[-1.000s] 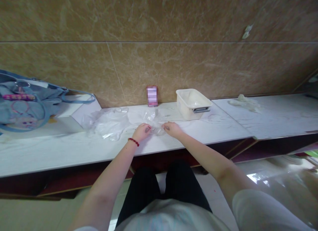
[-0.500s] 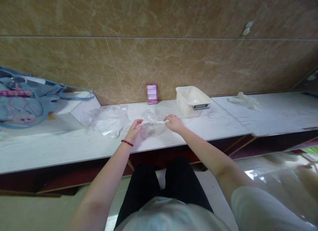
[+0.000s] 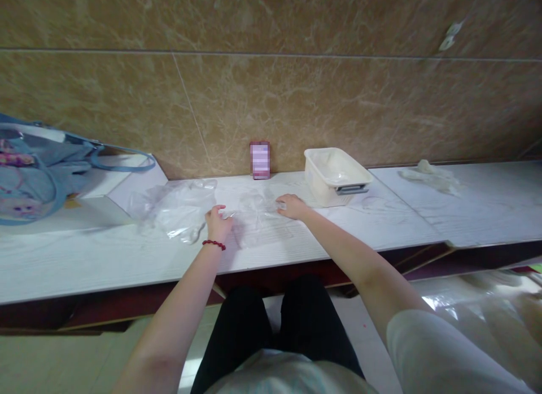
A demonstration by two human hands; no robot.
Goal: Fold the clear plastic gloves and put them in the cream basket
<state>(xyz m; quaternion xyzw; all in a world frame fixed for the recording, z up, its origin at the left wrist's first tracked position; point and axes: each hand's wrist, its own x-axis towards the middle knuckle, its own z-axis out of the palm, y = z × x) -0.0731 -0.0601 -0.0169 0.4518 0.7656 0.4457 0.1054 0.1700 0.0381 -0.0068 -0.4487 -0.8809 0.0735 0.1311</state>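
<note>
A clear plastic bag (image 3: pixel 256 213) lies spread out on the white counter, its far outline hard to make out. At its left side, my left hand (image 3: pixel 219 224), with a red bead bracelet at the wrist, has its thumb and bent fingers around the edge of the film. My right hand (image 3: pixel 292 206) has curled fingers closed on the right edge of the same bag. Left of my left hand lies a heap of clear plastic bags (image 3: pixel 182 208). A cream plastic basket (image 3: pixel 324 188) with a grey handle stands just beyond my right hand, with clear film inside.
A phone-like upright object (image 3: pixel 259 160) with a blurred screen leans against the brown tiled wall. On the left, a light blue bag (image 3: pixel 55 168) sits by a white box (image 3: pixel 122 185). A crumpled whitish piece (image 3: pixel 432 174) lies far right on the counter (image 3: pixel 84 258).
My left hand has moved left and the hands are farther apart. The bag between them now lies flatter and wider on the counter. The view has shifted slightly.
</note>
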